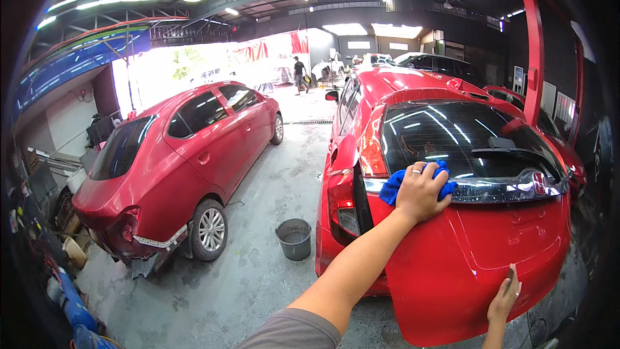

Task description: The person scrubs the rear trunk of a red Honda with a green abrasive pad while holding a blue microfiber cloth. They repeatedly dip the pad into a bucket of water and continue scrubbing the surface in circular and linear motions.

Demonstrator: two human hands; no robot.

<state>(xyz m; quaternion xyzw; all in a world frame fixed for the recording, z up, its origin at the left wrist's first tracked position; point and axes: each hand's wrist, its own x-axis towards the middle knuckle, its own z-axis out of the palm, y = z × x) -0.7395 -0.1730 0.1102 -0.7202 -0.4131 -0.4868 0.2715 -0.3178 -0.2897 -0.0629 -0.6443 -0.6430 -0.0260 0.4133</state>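
My left hand (pixel 420 191) presses a crumpled blue cloth (pixel 395 187) onto the tailgate of a red hatchback (pixel 445 271). Its fingers are bent over the cloth, at the left end of the glossy trim strip (pixel 481 191) below the rear window (pixel 465 136). Lower down and to the right, my right hand (pixel 504 298) rests against or close to the red panel, fingers stretched upward and seen edge-on. Nothing clearly shows in it, though a dark patch lies at its fingertips. The tailgate stands slightly raised, beside the left tail lamp (pixel 343 202).
A dark bucket (pixel 294 239) stands on the grey floor (pixel 258 284) left of the hatchback. Further left is a red sedan (pixel 194 149) with a stripped rear end. A person (pixel 299 75) walks in the background. A red lift post (pixel 533 52) rises at right.
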